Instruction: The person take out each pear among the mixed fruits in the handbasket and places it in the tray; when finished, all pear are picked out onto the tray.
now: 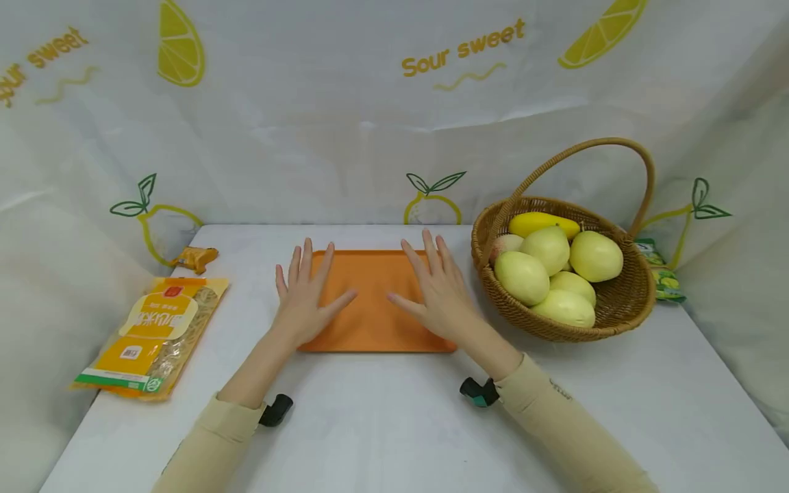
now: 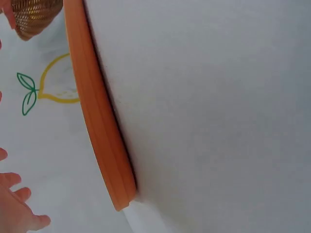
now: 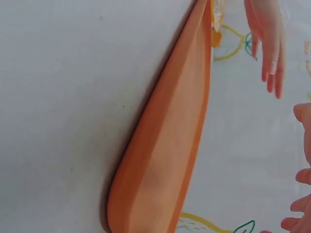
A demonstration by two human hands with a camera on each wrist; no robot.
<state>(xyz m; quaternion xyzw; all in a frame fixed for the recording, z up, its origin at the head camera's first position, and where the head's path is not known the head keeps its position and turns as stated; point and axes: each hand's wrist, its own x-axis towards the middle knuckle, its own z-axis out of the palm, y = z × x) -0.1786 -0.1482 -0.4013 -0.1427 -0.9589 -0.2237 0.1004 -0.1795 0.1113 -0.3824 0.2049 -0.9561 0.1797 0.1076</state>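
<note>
An orange tray [image 1: 370,329] lies flat in the middle of the white table. Over its left side hovers my left hand [image 1: 304,301], fingers spread and straight, holding nothing. My right hand [image 1: 439,298] hangs above the tray's right side in the same way, its fingers spread apart. Both wrist views show the tray's side wall [image 2: 99,116] from low down, with the fingers raised off it. In the right wrist view the left hand [image 3: 268,39] shows beyond the tray [image 3: 160,141].
To the right stands a wicker basket [image 1: 641,301] of pale green round fruit [image 1: 521,278] and a yellow fruit [image 1: 542,223]. Green packets [image 1: 666,281] sit behind it. On the left lie a bag of dried noodles [image 1: 157,335] and a small orange packet [image 1: 196,259]. A printed curtain surrounds the table.
</note>
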